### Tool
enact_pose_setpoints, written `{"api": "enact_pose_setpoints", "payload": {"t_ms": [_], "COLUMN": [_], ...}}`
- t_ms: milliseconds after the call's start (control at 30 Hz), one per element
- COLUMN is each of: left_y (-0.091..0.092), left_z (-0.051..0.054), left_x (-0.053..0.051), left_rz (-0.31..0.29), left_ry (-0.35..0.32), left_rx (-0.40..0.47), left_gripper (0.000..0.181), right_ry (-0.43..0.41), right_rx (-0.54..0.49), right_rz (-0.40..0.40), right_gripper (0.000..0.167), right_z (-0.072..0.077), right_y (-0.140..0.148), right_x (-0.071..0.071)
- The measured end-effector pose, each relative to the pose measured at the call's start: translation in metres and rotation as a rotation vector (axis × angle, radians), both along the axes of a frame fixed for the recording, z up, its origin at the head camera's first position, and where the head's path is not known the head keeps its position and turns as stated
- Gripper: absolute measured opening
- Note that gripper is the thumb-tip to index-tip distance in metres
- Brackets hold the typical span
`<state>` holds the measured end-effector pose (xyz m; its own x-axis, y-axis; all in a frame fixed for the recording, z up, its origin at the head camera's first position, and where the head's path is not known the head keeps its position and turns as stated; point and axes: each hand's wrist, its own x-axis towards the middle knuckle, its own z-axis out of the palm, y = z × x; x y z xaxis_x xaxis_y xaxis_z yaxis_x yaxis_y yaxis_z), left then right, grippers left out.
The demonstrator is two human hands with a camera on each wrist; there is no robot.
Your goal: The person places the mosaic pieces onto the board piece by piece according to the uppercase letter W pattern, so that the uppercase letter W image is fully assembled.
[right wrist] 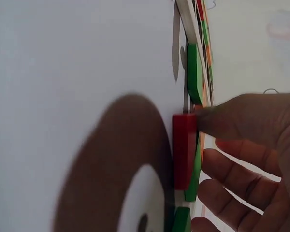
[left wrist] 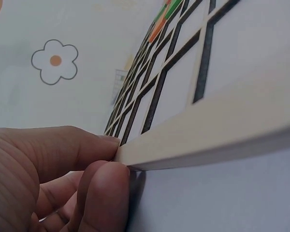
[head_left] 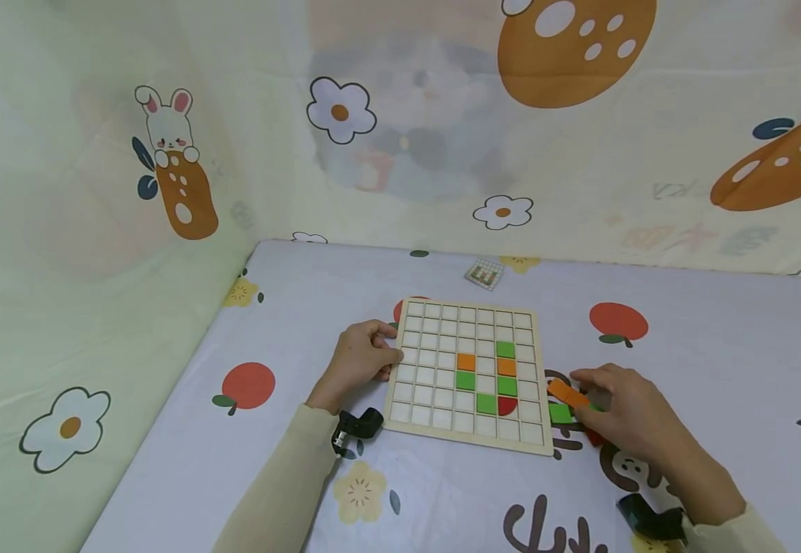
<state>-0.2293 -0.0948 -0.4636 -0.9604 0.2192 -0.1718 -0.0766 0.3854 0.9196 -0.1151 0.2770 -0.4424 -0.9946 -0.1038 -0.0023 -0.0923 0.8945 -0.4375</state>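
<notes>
Orange block(s) (head_left: 567,392) L of R hand (head_left: 627,411), long axis toward desk's (head_left: 317,284) far-L corner; R fingers' hold unclear; L hand (head_left: 357,358) pinches board (head_left: 445,359).

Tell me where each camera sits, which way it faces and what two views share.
Head: on the head, facing forward and down at the wooden grid board; left hand, right hand and forearms show.
Left wrist: on that wrist, looking low across the board; left thumb and fingers show.
Right wrist: on that wrist, looking low along the tablecloth at a red block; right thumb and fingers show.
Head and left wrist share the left hand at the board's edge.
</notes>
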Motion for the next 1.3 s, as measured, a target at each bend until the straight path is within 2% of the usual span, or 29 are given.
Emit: {"api": "enact_pose_setpoints", "payload": {"t_ms": [300,533,767,1100,1300], "left_y": [-0.001,0.0,0.001,0.0,0.0], "left_z": [0.001,0.0,-0.001,0.0,0.0], "left_x": [0.001,0.001,0.0,0.0,0.0], "left_rz": [0.0,0.003,-0.007,-0.007,-0.007], "left_ry": [0.003,-0.005,0.001,0.004,0.009], "left_rx": [0.001,0.0,0.006,0.001,0.0], "left_gripper": [0.028,0.028,0.029,0.029,0.028], "right_ry": [-0.004,0.007,-0.008,-0.062,-0.115], "right_rx": [-0.01,-0.037,-0.058,-0.224,-0.249], "right_rz": [-0.067,-0.051,-0.027,-0.053,-0.044], "right_gripper": [0.048,0.048,0.028,0.026,0.033], "right_z": [-0.003,-0.002,0.0,0.005,0.007], "right_y": [-0.005,-0.007,-0.003,-0.004,-0.01], "right_x": [0.0,-0.002,-0.002,-0.003,-0.006]}}
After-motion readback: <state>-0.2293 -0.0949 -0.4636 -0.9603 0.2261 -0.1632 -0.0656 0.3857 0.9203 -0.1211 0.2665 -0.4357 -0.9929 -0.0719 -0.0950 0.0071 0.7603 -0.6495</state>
